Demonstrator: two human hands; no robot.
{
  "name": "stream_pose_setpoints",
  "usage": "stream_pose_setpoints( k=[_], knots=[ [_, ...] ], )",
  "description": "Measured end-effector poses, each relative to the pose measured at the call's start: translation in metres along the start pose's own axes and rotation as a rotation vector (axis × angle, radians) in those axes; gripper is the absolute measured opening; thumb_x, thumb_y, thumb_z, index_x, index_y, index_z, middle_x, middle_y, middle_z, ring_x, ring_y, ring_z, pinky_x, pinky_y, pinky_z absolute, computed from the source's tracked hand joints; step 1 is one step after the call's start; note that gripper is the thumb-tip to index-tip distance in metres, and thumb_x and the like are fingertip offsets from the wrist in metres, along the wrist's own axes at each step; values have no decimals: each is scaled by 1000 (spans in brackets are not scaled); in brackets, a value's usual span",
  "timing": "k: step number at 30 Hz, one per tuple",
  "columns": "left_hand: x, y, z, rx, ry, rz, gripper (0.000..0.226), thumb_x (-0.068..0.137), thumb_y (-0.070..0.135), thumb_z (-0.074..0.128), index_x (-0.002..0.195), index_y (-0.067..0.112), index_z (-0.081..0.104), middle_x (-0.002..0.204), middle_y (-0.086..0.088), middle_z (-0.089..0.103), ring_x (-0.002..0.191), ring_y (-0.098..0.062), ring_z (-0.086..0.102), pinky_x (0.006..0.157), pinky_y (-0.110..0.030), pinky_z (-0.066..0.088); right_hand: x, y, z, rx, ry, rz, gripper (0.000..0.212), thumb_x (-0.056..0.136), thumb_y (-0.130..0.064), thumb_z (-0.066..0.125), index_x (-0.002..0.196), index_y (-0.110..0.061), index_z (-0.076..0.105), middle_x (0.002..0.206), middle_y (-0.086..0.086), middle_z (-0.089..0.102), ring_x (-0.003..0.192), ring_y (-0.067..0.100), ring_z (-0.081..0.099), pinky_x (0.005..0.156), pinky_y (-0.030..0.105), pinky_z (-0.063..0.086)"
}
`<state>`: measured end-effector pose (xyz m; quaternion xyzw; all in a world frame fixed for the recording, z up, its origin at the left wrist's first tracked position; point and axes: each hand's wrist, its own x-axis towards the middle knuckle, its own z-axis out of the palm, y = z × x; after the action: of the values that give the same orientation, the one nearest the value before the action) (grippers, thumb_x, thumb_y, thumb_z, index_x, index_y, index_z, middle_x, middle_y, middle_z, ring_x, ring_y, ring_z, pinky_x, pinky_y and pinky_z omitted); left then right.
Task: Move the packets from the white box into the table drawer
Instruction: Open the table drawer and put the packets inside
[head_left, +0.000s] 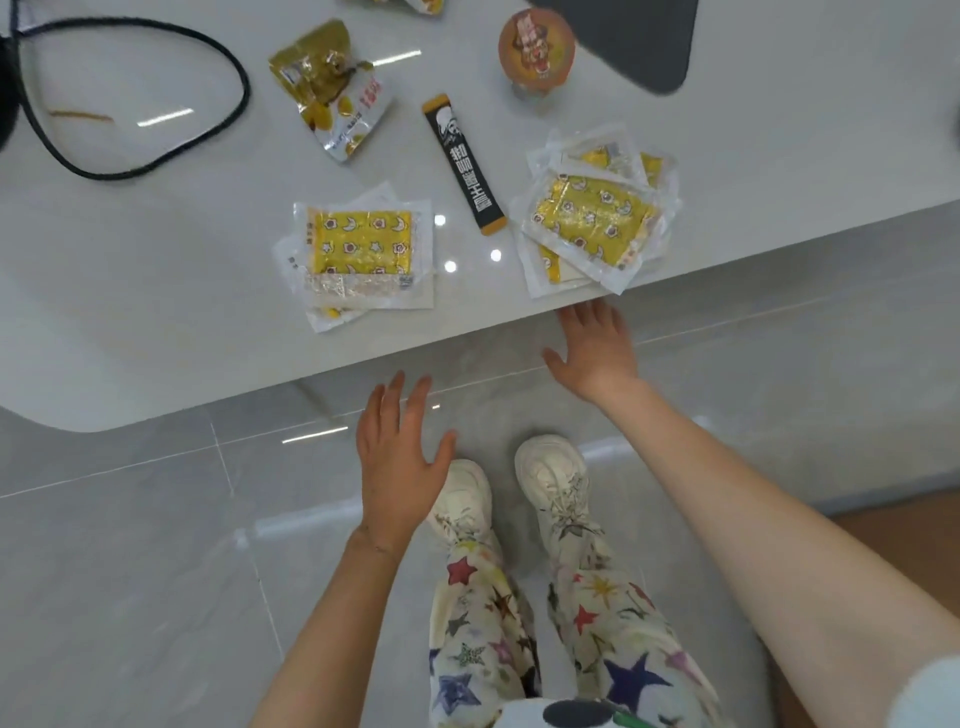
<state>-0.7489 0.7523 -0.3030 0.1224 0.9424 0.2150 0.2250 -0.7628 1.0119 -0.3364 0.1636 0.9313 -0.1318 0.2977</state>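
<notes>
Two piles of yellow patterned packets lie on the white table (156, 291): the left pile (361, 249) near the table's front edge, the right pile (595, 213) partly over the edge. My left hand (397, 462) hovers below the table edge with straight, spread fingers and holds nothing. My right hand (592, 348) is also spread flat, its fingertips reaching just under the edge below the right pile. No white box or drawer shows in this view.
A black stick sachet (464, 163) lies between the piles. Farther back are a yellow snack bag (332, 88), a round cup (537, 49), a black cable (130, 104) and a dark grey object (639, 36). Below is grey tiled floor with my legs and white shoes.
</notes>
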Motion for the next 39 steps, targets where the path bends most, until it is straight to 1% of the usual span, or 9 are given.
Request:
stream_pose_setpoints(
  k=[5,11,15,21,28,32,34,37,39],
  knots=[
    [0,10,-4,-63,43,14,58,90,40,54,143,23,38,146,-5,40,137,-28,32,111,-48,31,2,-2,-1,-76,-53,15,71,94,-50,41,151,-17,13,159,6,15,147,26,11,119,48,7],
    [-10,35,-34,-74,88,90,57,93,35,56,145,22,38,141,-2,44,131,-21,38,108,-34,34,-11,-5,-9,-54,-142,15,80,90,-59,41,152,-23,5,160,3,10,148,24,4,116,55,9],
    [-24,38,-56,-41,125,111,55,93,35,54,145,22,39,142,-2,43,133,-22,38,109,-40,34,-48,2,6,-42,-204,32,82,88,-61,42,152,-22,7,160,2,10,148,22,3,116,56,10],
    [-32,24,-70,29,98,13,57,93,45,42,147,29,33,150,-2,33,139,-26,28,114,-45,27,-116,17,38,-132,-399,51,81,90,-67,32,152,-22,9,161,2,10,148,23,7,117,58,1],
    [-40,17,-57,35,60,-60,59,93,49,40,147,30,31,152,-5,31,141,-28,24,114,-45,24,-159,26,62,-164,-449,79,77,89,-68,31,151,-25,17,158,-1,22,146,20,15,117,56,3],
    [-45,14,-57,32,47,-83,60,92,50,38,148,29,31,152,-5,33,140,-28,26,113,-46,26,-161,18,56,-74,-501,107,77,88,-65,38,151,-28,16,159,1,18,147,23,11,116,56,11],
    [-45,14,-63,23,49,-97,61,92,52,37,148,30,30,153,-5,31,141,-28,25,114,-46,25,-170,12,48,11,-521,97,77,87,-63,42,151,-30,16,159,1,17,146,23,13,113,54,20],
    [-41,23,-83,-25,52,-139,63,91,56,33,149,33,27,154,-3,28,142,-25,23,115,-45,22,-185,3,19,126,-450,21,63,88,-58,43,143,-29,33,144,-1,41,132,20,38,100,39,43],
    [-35,31,-102,-48,77,-141,62,90,54,35,148,31,29,153,-5,30,140,-26,26,114,-46,25,-186,-4,-11,147,-333,-21,54,89,-56,44,135,-28,44,132,-6,52,122,15,44,97,33,42]
  ],
)
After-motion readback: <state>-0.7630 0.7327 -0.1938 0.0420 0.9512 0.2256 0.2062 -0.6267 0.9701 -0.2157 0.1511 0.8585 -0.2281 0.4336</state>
